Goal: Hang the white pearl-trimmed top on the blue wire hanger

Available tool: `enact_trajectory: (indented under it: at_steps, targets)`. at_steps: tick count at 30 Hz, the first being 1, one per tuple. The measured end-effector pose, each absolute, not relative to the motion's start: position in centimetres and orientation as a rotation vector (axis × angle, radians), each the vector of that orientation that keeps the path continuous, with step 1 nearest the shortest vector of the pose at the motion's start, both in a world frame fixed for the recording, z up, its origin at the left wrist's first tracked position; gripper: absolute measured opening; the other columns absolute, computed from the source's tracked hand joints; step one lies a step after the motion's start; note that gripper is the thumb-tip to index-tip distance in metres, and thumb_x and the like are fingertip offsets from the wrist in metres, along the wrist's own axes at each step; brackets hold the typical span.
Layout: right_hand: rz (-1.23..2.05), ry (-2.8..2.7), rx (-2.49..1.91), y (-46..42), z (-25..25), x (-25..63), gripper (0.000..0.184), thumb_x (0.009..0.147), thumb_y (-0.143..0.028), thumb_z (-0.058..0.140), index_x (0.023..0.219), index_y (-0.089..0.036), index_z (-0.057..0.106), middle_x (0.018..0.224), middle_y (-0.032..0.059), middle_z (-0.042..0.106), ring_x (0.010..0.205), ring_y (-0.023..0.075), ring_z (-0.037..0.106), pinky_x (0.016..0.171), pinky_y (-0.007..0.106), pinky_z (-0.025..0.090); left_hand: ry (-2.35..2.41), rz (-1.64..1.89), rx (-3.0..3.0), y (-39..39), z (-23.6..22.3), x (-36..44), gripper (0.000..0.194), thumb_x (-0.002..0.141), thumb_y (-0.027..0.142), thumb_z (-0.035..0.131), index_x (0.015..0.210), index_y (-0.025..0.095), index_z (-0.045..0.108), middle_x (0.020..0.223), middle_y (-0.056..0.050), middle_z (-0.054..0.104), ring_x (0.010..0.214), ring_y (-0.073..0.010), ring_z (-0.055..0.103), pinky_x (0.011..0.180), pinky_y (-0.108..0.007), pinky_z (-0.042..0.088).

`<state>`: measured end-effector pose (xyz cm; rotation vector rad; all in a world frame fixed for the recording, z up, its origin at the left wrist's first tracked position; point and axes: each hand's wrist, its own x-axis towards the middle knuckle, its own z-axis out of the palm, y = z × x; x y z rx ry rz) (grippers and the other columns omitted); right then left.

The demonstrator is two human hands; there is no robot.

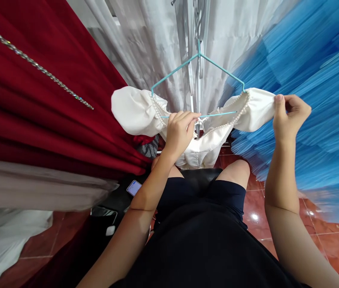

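A white dress (211, 138) with puffed sleeves and a pearl-trimmed neckline hangs on a thin turquoise hanger (175, 71). My left hand (179, 134) is closed around the hanger's lower bar in front of the neckline; its palm and part of the bodice behind it are hidden. With thumb and bent fingers, my right hand (291, 114) pinches the outer end of the right puffed sleeve (261, 108) and holds it stretched out sideways. The left puffed sleeve (133, 110) hangs loose beside the hanger.
Red fabric (61, 92) hangs at left with a beaded strand (37, 66). Blue tulle (307, 88) fills the right side. White drapes (151, 36) and a metal stand (190, 60) are behind the dress. A phone (133, 187) lies by my left forearm, above red tiles (259, 216).
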<state>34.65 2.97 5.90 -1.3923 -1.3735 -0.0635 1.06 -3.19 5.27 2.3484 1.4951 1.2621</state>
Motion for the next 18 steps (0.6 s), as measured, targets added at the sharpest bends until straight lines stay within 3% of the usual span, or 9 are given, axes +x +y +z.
enact_trajectory:
  at_steps: [3,7,9,11,14,16,18]
  targets:
    - [-0.178,-1.322,-1.287,2.6,6.0,33.8,0.020,0.093,-0.032,0.064,0.079,-0.019,0.069,0.078,0.0057,0.066,0.070,0.0134,0.055,0.068,0.032,0.044,1.499,1.277,2.352,-3.1,5.1,1.1,0.025,0.106,0.013,0.052,0.112,0.026,0.073,0.102,-0.001,0.081,0.094,-0.0233,0.069,0.090,-0.040,0.044]
    - [-0.369,-1.298,-0.982,-0.2,8.0,29.4,0.026,0.100,-0.039,0.060,0.091,-0.018,0.072,0.085,0.0062,0.068,0.080,0.0153,0.063,0.071,0.033,0.049,1.487,1.307,2.334,-3.0,4.9,1.3,0.023,0.106,0.015,0.054,0.110,0.026,0.074,0.103,-0.001,0.080,0.095,-0.0230,0.069,0.092,-0.040,0.044]
    - [-0.259,-1.472,-0.916,-1.7,9.0,26.4,0.022,0.102,-0.035,0.058,0.094,-0.020,0.073,0.086,0.0035,0.070,0.081,0.0147,0.065,0.075,0.033,0.051,1.490,1.326,2.327,-3.0,4.8,1.4,0.023,0.106,0.016,0.054,0.110,0.025,0.074,0.105,-0.002,0.081,0.096,-0.0231,0.069,0.094,-0.041,0.045]
    - [-0.023,-1.803,-0.850,-2.3,9.3,23.5,0.020,0.105,-0.033,0.056,0.106,-0.023,0.073,0.099,0.0030,0.076,0.093,0.0164,0.070,0.086,0.036,0.055,1.484,1.352,2.319,-3.1,4.9,1.6,0.025,0.106,0.014,0.052,0.109,0.024,0.074,0.107,-0.003,0.081,0.099,-0.0236,0.071,0.097,-0.042,0.046]
    - [0.186,-2.051,-0.898,-1.3,7.5,19.8,0.034,0.108,-0.045,0.053,0.133,-0.026,0.065,0.119,0.0061,0.076,0.110,0.0207,0.070,0.099,0.040,0.053,1.468,1.425,2.245,-3.4,4.9,1.9,0.029,0.106,0.014,0.046,0.118,0.023,0.071,0.119,-0.006,0.080,0.113,-0.0242,0.072,0.105,-0.044,0.049]
    - [0.207,-2.026,-1.023,-0.1,5.4,18.0,0.041,0.110,-0.049,0.047,0.140,-0.025,0.061,0.113,0.0062,0.077,0.101,0.0210,0.069,0.096,0.040,0.050,1.471,1.505,2.166,-3.7,4.7,2.0,0.030,0.109,0.019,0.042,0.131,0.024,0.062,0.132,-0.009,0.074,0.124,-0.0233,0.071,0.108,-0.043,0.052]
    - [0.122,-1.961,-1.109,0.7,3.4,16.8,0.039,0.112,-0.048,0.042,0.130,-0.024,0.067,0.099,0.0047,0.077,0.091,0.0205,0.066,0.092,0.040,0.045,1.515,1.606,2.124,-4.0,4.4,2.0,0.030,0.112,0.026,0.037,0.137,0.026,0.053,0.140,-0.011,0.069,0.131,-0.0222,0.069,0.110,-0.043,0.055]
